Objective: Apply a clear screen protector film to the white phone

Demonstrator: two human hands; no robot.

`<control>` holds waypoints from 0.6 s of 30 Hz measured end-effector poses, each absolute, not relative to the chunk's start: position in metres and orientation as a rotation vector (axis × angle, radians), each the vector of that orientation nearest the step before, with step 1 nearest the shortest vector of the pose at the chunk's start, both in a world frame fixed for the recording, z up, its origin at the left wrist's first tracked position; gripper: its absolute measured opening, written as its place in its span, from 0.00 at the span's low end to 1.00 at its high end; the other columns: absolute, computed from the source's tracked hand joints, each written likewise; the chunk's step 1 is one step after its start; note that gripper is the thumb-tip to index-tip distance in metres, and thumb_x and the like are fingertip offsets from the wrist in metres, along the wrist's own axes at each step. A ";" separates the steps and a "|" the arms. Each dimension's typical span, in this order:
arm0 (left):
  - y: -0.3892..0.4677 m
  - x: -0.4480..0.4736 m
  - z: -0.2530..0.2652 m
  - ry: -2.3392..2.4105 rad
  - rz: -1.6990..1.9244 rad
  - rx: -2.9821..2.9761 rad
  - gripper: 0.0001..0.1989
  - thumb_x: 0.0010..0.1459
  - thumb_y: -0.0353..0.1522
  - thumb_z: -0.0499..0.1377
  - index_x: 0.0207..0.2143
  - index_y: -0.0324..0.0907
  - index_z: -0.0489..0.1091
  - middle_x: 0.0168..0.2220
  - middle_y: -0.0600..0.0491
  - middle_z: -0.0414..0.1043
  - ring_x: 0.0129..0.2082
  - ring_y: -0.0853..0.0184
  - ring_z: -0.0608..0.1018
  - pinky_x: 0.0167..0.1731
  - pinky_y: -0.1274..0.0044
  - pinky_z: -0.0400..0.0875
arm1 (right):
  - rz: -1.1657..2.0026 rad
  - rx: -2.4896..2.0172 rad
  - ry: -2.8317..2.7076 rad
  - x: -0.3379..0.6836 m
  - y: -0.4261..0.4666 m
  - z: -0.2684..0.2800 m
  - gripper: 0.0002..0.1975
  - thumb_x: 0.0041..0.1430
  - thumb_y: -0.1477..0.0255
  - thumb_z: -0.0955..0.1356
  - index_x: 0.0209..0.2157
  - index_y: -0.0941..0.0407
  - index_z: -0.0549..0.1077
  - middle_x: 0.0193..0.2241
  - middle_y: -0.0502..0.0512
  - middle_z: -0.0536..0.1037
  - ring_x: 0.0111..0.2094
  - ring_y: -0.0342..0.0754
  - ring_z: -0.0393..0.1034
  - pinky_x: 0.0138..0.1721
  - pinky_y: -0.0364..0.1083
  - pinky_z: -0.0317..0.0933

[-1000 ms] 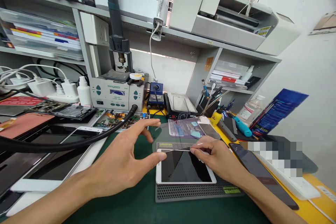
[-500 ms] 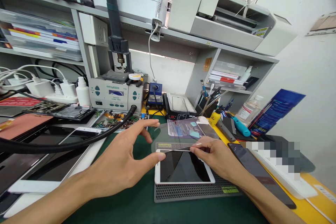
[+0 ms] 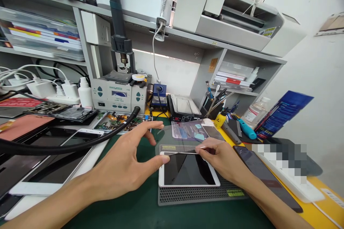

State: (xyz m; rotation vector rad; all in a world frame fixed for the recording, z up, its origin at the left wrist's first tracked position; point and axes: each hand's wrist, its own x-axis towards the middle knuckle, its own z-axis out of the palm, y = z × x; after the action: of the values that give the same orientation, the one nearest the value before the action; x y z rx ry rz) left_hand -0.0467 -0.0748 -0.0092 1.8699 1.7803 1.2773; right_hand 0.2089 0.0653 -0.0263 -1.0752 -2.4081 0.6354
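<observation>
A white-framed tablet [image 3: 188, 170] with a dark screen lies on a grey honeycomb-patterned mat [image 3: 188, 196]. Over its far edge a clear sheet [image 3: 167, 135] rises; its outline is faint, and I cannot tell whether it is film or thin glass. My right hand [image 3: 216, 154] pinches the sheet's edge near the tablet's far right side. At the tablet's far left corner rests the thumb of my left hand [image 3: 137, 159], while its curved fingers stay apart from the thumb, close to the sheet's left side.
A black hose [image 3: 80, 149] curves across several phones and tablets at the left. Behind them stands a hot-air station [image 3: 118, 94]. A plastic bag of small items [image 3: 188, 130] lies beyond the mat. At the right are a dark phone [image 3: 266, 175] and a white strip-shaped device [image 3: 290, 179].
My right hand has shifted very slightly, still pinching the clear sheet. The tablet and my left hand look nearly unchanged.
</observation>
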 end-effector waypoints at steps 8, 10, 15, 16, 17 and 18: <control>-0.075 -0.046 -0.008 1.793 1.273 1.854 0.28 0.58 0.49 0.60 0.59 0.55 0.63 0.40 0.55 0.72 0.17 0.75 0.60 0.17 0.78 0.58 | 0.712 -1.051 -2.411 0.208 0.064 -0.026 0.11 0.62 0.63 0.69 0.33 0.53 0.82 0.33 0.53 0.80 0.38 0.52 0.73 0.38 0.46 0.62; -0.075 -0.046 -0.008 1.793 1.264 1.848 0.28 0.58 0.49 0.60 0.60 0.55 0.63 0.41 0.55 0.72 0.17 0.75 0.60 0.17 0.78 0.58 | 0.687 -1.077 -2.415 0.207 0.064 -0.026 0.11 0.62 0.64 0.68 0.32 0.53 0.82 0.32 0.53 0.80 0.38 0.53 0.73 0.38 0.47 0.62; -0.075 -0.047 -0.010 1.784 1.257 1.844 0.28 0.59 0.48 0.60 0.60 0.55 0.62 0.41 0.55 0.72 0.17 0.75 0.61 0.17 0.79 0.58 | 0.691 -1.106 -2.374 0.207 0.064 -0.026 0.11 0.63 0.65 0.67 0.33 0.53 0.81 0.35 0.53 0.81 0.38 0.52 0.74 0.37 0.46 0.62; -0.075 -0.047 -0.010 1.783 1.259 1.847 0.28 0.59 0.48 0.60 0.60 0.55 0.62 0.41 0.55 0.72 0.17 0.75 0.61 0.17 0.79 0.58 | 0.702 -1.089 -2.381 0.208 0.064 -0.025 0.11 0.63 0.65 0.68 0.33 0.53 0.81 0.34 0.53 0.81 0.38 0.52 0.74 0.38 0.46 0.62; -0.075 -0.047 -0.009 1.781 1.262 1.850 0.28 0.59 0.49 0.60 0.60 0.55 0.62 0.41 0.54 0.72 0.17 0.75 0.62 0.17 0.79 0.58 | 0.711 -1.073 -2.394 0.208 0.064 -0.025 0.11 0.62 0.64 0.68 0.33 0.53 0.82 0.34 0.53 0.81 0.39 0.52 0.74 0.38 0.47 0.63; -0.075 -0.047 -0.009 1.780 1.265 1.853 0.28 0.59 0.49 0.60 0.60 0.55 0.62 0.41 0.54 0.72 0.17 0.75 0.62 0.17 0.79 0.58 | 0.713 -1.061 -2.406 0.208 0.064 -0.026 0.11 0.62 0.64 0.68 0.33 0.53 0.82 0.34 0.54 0.81 0.39 0.53 0.74 0.39 0.47 0.63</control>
State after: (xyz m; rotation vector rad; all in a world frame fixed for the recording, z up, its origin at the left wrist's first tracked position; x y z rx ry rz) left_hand -0.0470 -0.0752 -0.0092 1.8527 1.7800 1.2654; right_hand 0.2079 0.0635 -0.0257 -1.0613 -2.4057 0.7132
